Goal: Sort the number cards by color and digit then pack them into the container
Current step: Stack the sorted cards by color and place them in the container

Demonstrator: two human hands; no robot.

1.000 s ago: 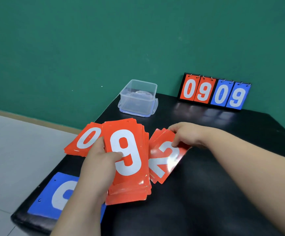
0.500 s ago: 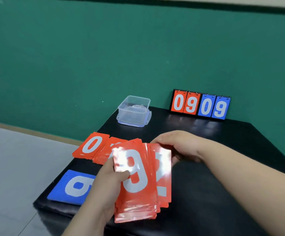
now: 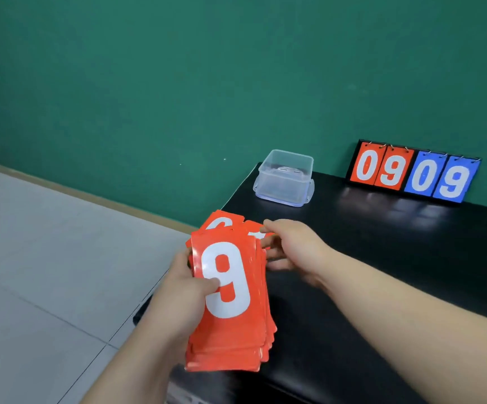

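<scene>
Green wall fills the back of my feed, with grey floor off to the left and a black tabletop running down the right. The hands meet over the near left corner of that tabletop.

My feed shows the left hand gripping a thick stack of red number cards from its left side. The thumb is laid across the face of the top card, a white 9, and the fingers are hidden beneath. The stack is fanned a little, its lower edges stepped out to the right, and it is held up off the tabletop and tilted toward me.

At the stack's far right corner is the right hand, fingers curled, pinching the edge of a red card that peeks out behind the top one. I cannot tell whether that card belongs to the stack or lies apart from it. Just beyond the stack, the top of another red card, a zero, shows near the tabletop's left edge.

A clear container stands at the far left corner of the tabletop, close to the wall and well apart from both hands, straight beyond them. To its right a scoreboard stands against the wall, showing a red 0, a red 9, a blue 0 and a blue 9
</scene>
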